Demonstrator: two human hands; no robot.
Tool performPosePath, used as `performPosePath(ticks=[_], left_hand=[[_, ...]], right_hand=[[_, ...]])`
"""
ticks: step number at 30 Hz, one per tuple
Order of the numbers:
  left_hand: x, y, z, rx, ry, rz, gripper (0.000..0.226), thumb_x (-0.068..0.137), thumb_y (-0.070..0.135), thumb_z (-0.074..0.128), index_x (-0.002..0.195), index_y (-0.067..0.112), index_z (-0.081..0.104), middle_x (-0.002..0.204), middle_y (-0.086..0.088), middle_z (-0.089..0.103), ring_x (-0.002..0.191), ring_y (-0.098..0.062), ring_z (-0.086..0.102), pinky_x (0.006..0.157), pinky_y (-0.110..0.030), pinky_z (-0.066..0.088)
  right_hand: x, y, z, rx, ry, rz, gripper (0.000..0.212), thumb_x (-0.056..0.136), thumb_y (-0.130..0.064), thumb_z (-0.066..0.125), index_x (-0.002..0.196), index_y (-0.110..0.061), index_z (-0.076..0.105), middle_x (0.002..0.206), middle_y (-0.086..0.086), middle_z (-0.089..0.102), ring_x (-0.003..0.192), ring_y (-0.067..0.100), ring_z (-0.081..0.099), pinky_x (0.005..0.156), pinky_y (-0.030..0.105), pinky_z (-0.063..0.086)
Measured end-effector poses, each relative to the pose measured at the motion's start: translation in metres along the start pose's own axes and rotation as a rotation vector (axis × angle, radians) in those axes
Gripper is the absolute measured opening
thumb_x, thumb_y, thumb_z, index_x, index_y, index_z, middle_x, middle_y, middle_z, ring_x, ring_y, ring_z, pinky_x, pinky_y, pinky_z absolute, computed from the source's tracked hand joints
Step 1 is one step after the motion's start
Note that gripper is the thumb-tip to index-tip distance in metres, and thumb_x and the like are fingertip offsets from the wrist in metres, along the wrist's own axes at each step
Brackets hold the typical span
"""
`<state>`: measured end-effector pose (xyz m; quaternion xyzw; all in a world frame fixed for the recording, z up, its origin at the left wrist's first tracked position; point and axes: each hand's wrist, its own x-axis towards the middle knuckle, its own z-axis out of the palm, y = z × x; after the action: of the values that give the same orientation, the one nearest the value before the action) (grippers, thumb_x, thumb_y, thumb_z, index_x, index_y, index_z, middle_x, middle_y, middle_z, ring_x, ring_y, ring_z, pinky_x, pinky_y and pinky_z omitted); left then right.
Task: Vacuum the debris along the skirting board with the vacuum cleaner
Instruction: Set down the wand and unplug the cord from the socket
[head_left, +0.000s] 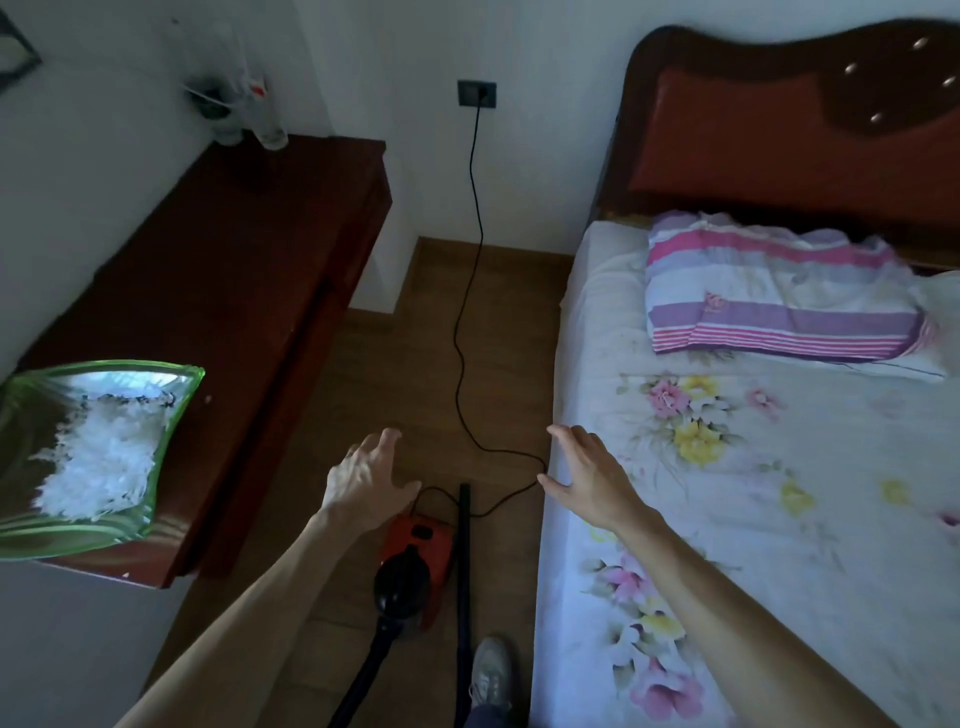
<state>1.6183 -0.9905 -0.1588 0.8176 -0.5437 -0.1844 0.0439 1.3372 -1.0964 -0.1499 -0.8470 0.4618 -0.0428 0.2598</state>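
Observation:
A small red and black vacuum cleaner (415, 566) lies on the wooden floor between a dresser and a bed. Its black tube (463, 561) runs alongside it, and a black hose (363, 670) leads toward me. Its black cord (467, 291) runs across the floor up to a wall socket (476, 94). My left hand (366, 480) hovers open just above the vacuum's far end, holding nothing. My right hand (589, 475) is open with fingers spread over the bed's edge. The skirting board (498, 248) runs along the far wall; no debris is discernible there.
A dark red dresser (249, 270) stands on the left, carrying a green bag of white scraps (98, 447) and clear containers (270, 130). A bed with a floral sheet (753, 519), striped pillow (779, 301) and headboard (779, 135) fills the right. My shoe (491, 670) stands by the tube.

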Motion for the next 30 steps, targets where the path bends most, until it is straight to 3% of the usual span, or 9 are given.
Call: performPosePath(ticks=[15,30], left_hand=[[0.036,0.049,-0.050,0.021,0.075,0.096,0.073,0.079,0.051,0.069,0.136,0.024,0.034,0.120,-0.001,0.057,0.109,-0.020,0.057,0.074,-0.033,0.052],[0.097,0.048,-0.071,0.052,0.060,0.076,0.070,0.078,0.053,0.068,0.134,0.027,0.035,0.123,0.001,0.056,0.113,-0.021,0.054,0.082,-0.038,0.052]], right_hand=[[0.012,0.004,-0.057,-0.020,0.053,0.003,0.061,0.090,-0.034,0.064,0.141,-0.011,0.040,0.125,0.009,0.052,0.114,0.028,0.051,0.089,0.038,0.047],[0.097,0.009,-0.072,-0.007,0.094,-0.049,0.062,0.089,-0.035,0.066,0.141,-0.011,0.042,0.125,0.009,0.053,0.116,0.027,0.052,0.092,0.040,0.049]])
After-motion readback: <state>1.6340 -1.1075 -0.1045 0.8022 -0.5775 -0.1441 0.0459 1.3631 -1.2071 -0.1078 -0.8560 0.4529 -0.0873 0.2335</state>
